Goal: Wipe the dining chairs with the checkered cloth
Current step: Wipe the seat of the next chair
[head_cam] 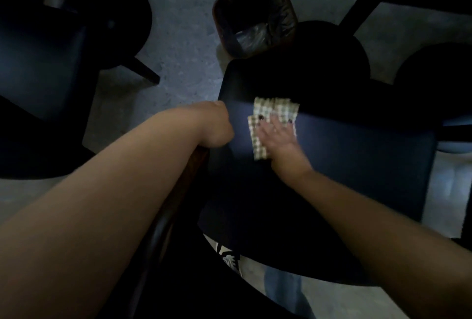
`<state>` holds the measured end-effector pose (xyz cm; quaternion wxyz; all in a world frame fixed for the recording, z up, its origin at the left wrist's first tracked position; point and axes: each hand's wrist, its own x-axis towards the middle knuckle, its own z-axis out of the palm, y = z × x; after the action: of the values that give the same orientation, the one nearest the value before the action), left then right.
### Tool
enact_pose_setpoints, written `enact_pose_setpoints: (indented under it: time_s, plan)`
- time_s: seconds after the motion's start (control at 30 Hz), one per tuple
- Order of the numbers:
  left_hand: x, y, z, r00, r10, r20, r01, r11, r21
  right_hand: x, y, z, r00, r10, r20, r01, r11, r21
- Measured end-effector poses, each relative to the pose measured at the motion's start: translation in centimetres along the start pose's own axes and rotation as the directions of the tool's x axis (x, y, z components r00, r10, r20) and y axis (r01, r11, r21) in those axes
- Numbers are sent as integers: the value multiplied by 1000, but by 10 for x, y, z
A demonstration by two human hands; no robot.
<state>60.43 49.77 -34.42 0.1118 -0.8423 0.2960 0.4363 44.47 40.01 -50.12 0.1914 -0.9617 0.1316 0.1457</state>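
- Right hand lies flat, fingers spread, pressing the checkered cloth onto the dark chair back.
- Left hand curls over the chair's edge, its fingers hidden.
- Dim, blurred; no writing legible.

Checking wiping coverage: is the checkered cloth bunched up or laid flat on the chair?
Flat. The checkered cloth lies flat on the dark chair, pressed under the open palm of the right hand.

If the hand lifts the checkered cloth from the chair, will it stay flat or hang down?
The checkered cloth looks thin and folded, so it would probably droop. It likely slides easily on the chair's smooth back under the right hand.
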Motion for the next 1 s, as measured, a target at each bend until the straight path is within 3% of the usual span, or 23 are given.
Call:
enact_pose_setpoints:
  time_s: [0.17,0.43,0.53,0.6,0.63,0.7,0.77,0.83,0.9,1.0]
  plan:
    - [0,3,2,1000,-14,15,13,1000,28,-66,-24,33,979,-203,-25,202,978,-52]
    - [1,8,4,999,45,17,-48,977,207,-109,-50,33,965,-245,93,250,967,-55]
    - [12,27,16,989,128,76,-145,944,297,-125,-54,31,944,-242,226,213,966,143]
    - [25,42,25,978,149,147,-190,925,328,-135,-47,21,947,-249,204,171,926,337]
    - [31,48,28,977,145,158,-192,922,337,-137,-43,10,967,-222,126,148,890,432]
    - [44,57,32,982,132,133,-169,932,321,-131,-28,-13,998,25,-64,15,824,566]
    - [57,61,37,985,130,116,-159,946,283,-107,-1,-35,931,283,-232,-91,794,602]
    - [68,65,46,980,149,129,-181,939,291,-71,35,-57,824,426,-373,-131,784,607]
    - [74,66,55,978,165,126,-198,926,321,-28,74,-78,781,480,-399,-213,805,553]
    - [77,66,66,987,124,104,-149,947,285,29,115,-90,873,449,-192,-359,856,373]
